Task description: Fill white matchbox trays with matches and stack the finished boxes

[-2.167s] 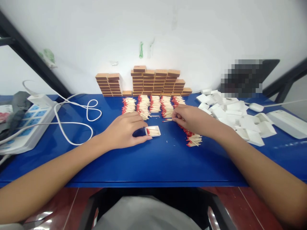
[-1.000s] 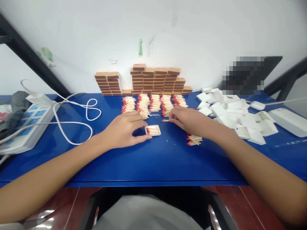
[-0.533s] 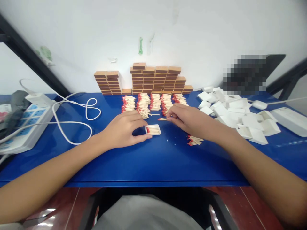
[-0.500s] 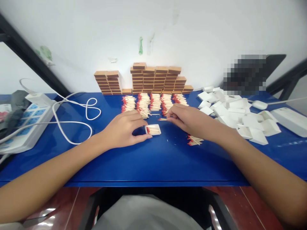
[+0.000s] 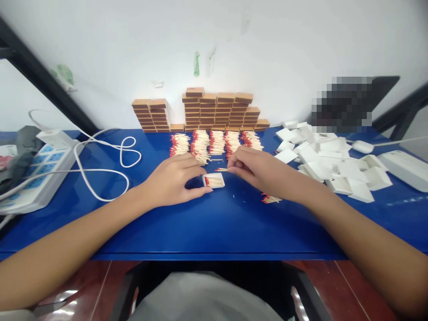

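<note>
My left hand (image 5: pixel 182 179) rests on the blue table, its thumb and fingers closed on the left end of a small white matchbox tray (image 5: pixel 219 186). Red-tipped matches (image 5: pixel 213 181) lie inside that tray, heads to the left. Just above its right side, my right hand (image 5: pixel 249 166) pinches a few matchsticks (image 5: pixel 222 170), their red heads pointing left. Several piles of matches (image 5: pixel 200 146) run in a row behind both hands. A smaller heap of matches (image 5: pixel 270 199) lies beneath my right wrist, partly hidden.
Stacked brown matchboxes (image 5: pixel 207 111) stand along the wall. White empty trays (image 5: pixel 331 156) are heaped at right, near a white adapter (image 5: pixel 406 168) and a dark screen (image 5: pixel 381 100). White cables (image 5: pixel 100 142) and a power strip (image 5: pixel 43 169) occupy the left. The table's front edge (image 5: pixel 217 256) is close.
My right hand has shifted slightly left with the pinched matchsticks, bringing them from right of the tray to above its back edge. My left hand and the tray stay in place.
</note>
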Demonstrator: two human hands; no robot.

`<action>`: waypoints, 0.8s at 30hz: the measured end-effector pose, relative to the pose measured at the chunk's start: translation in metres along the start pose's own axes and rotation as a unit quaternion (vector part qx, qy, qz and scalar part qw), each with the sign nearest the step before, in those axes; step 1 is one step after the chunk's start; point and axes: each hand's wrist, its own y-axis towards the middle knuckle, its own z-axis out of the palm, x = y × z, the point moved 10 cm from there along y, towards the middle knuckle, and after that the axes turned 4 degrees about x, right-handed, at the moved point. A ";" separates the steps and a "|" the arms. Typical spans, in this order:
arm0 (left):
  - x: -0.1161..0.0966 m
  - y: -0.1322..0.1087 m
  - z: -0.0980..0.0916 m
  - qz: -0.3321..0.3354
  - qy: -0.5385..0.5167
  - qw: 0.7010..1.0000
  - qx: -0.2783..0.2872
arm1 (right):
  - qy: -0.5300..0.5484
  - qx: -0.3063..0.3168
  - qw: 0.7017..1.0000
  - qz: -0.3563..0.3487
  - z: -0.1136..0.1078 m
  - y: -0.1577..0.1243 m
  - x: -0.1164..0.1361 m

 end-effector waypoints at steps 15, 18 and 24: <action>0.002 0.001 0.002 -0.012 -0.020 1.000 0.010 | 0.053 -0.010 0.998 -0.022 0.028 0.004 0.009; 0.003 0.001 0.002 -0.017 -0.020 1.000 0.013 | 0.048 -0.019 0.998 -0.032 0.025 0.004 0.010; 0.001 0.001 0.002 -0.006 -0.019 1.000 0.006 | 0.062 -0.034 0.995 -0.075 0.021 0.001 0.022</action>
